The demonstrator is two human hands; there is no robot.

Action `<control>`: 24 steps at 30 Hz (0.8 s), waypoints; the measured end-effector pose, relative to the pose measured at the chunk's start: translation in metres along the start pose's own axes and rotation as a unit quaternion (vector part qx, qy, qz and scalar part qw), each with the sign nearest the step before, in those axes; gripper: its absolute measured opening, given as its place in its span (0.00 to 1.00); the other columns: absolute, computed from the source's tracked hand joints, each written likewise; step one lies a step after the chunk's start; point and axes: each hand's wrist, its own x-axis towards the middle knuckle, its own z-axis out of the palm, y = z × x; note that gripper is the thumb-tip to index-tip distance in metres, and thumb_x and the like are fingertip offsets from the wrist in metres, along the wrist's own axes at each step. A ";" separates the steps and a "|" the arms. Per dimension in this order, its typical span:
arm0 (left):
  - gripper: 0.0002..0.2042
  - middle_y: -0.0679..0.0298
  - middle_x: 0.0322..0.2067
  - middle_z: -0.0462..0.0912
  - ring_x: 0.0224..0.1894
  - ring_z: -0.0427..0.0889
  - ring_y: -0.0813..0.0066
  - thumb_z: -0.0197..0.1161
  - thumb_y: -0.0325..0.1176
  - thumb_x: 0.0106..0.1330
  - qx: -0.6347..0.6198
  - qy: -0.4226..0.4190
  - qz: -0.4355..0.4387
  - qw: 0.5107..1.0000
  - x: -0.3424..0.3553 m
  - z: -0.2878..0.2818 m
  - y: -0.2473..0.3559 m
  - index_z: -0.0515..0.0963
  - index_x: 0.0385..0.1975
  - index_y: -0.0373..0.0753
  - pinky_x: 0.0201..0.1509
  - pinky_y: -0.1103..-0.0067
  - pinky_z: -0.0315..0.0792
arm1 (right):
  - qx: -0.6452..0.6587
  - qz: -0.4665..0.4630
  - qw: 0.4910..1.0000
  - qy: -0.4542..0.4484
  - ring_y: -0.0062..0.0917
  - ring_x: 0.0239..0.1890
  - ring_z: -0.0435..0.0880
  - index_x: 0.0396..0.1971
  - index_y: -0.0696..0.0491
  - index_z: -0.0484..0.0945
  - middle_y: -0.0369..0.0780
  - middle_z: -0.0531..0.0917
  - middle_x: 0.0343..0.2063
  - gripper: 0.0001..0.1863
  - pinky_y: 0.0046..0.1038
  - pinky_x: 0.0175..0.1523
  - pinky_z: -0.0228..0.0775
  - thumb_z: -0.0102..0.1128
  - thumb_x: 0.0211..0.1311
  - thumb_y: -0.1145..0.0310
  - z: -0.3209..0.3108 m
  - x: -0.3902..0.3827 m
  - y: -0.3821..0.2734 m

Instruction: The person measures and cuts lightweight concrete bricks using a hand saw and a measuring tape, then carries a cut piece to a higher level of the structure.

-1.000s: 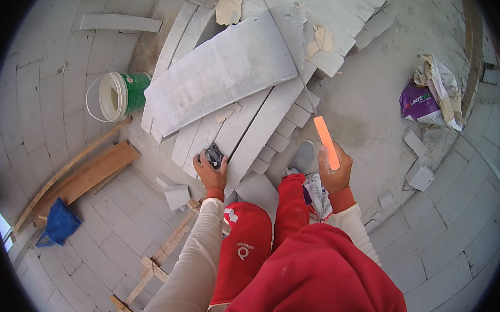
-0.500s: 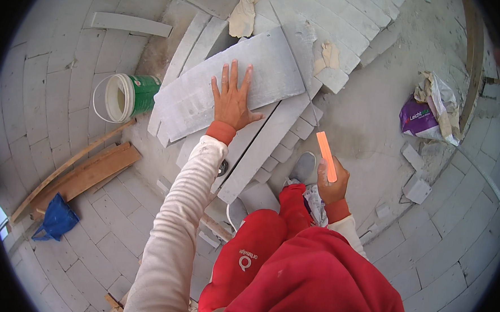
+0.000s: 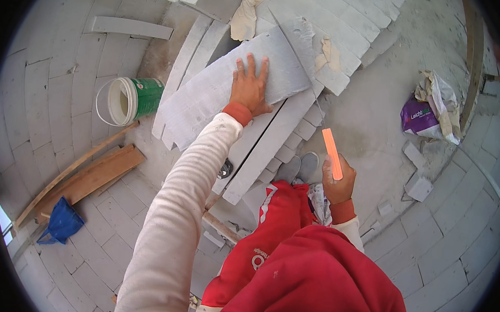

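A pale grey aerated concrete block (image 3: 208,89) lies slantwise on stacked blocks. My left hand (image 3: 250,89) rests flat on its top, fingers spread. My right hand (image 3: 339,180) is closed round the orange handle of a handsaw (image 3: 332,153). The saw's thin blade appears nearly edge-on, running from the handle up past the block's right end. Whether its teeth touch the block I cannot tell.
A green and white bucket (image 3: 129,100) stands left of the stack. Wooden boards (image 3: 93,179) and a blue bag (image 3: 63,221) lie at lower left. On the right are a crumpled purple and white sack (image 3: 427,111) and block offcuts (image 3: 418,187). My shoes are beside the stack.
My left hand has shifted right along the block. My left foot has come in beside the right one. The saw has moved only slightly, still in my right hand.
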 end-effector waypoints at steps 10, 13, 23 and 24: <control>0.66 0.38 0.75 0.52 0.72 0.60 0.27 0.86 0.51 0.36 -0.020 -0.019 -0.013 1.000 0.005 -0.009 -0.013 0.50 0.79 0.46 0.68 0.56 0.73 | -0.034 0.019 0.998 -0.048 0.47 0.17 0.73 0.28 0.58 0.76 0.47 0.74 0.16 0.11 0.37 0.25 0.65 0.61 0.68 0.67 -0.057 -0.015 -0.020; 0.66 0.40 0.75 0.51 0.73 0.60 0.30 0.85 0.52 0.35 -0.019 -0.032 -0.013 0.999 0.011 -0.017 -0.022 0.50 0.79 0.48 0.66 0.56 0.75 | -0.030 0.016 0.997 -0.067 0.47 0.18 0.73 0.28 0.58 0.76 0.47 0.74 0.17 0.12 0.37 0.26 0.65 0.61 0.69 0.67 -0.050 0.033 -0.050; 0.67 0.42 0.76 0.53 0.74 0.59 0.32 0.85 0.53 0.35 -0.071 -0.094 -0.018 0.993 0.033 -0.044 -0.064 0.50 0.79 0.52 0.68 0.57 0.73 | -0.059 0.044 0.992 -0.101 0.49 0.20 0.76 0.28 0.57 0.74 0.48 0.76 0.18 0.11 0.38 0.26 0.69 0.60 0.69 0.67 -0.072 0.021 -0.101; 0.67 0.42 0.76 0.52 0.74 0.59 0.32 0.85 0.53 0.35 -0.078 -0.095 -0.019 0.992 0.035 -0.046 -0.066 0.50 0.79 0.52 0.69 0.57 0.73 | -0.080 0.043 0.990 -0.104 0.49 0.20 0.76 0.28 0.58 0.74 0.48 0.76 0.18 0.11 0.38 0.26 0.69 0.61 0.69 0.67 -0.073 0.028 -0.109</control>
